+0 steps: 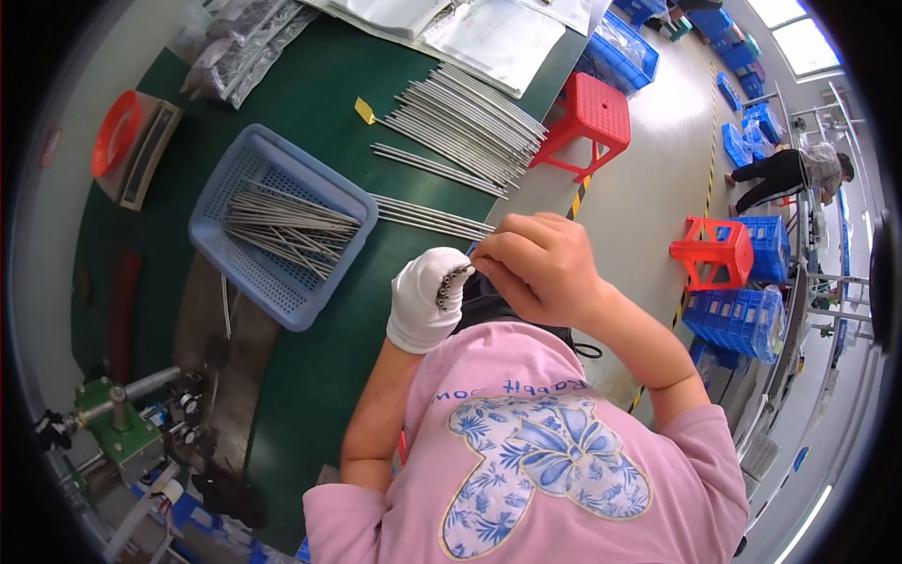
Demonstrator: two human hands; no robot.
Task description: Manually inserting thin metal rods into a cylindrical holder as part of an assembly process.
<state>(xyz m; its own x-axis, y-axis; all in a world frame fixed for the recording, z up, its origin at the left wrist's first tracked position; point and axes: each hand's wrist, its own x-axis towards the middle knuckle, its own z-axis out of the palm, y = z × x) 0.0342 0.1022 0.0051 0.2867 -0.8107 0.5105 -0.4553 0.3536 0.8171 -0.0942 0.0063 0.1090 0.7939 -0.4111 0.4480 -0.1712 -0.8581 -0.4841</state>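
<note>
My left hand point(421, 303), in a white glove, is closed around several small round metal pieces point(445, 291) that show in a row along its fingers. They may be loose parts or rod ends seen end-on; I cannot tell which. My bare right hand point(540, 263) pinches with thumb and forefinger right at the left fingertips, and what lies in the pinch is too small to make out. Just beyond both hands, a few thin metal rods point(427, 218) lie on the green table point(319, 376). Left of them stands a blue plastic basket point(299, 310) with many similar rods point(282, 226) inside.
A spread of metal rods point(460, 122) with a yellow tag point(365, 111) covers the table's far side, near papers point(498, 42) and plastic bags point(244, 52). A green machine point(120, 428) stands at lower left. Red stools point(601, 111), blue crates point(738, 320) and another person point(794, 174) are at right.
</note>
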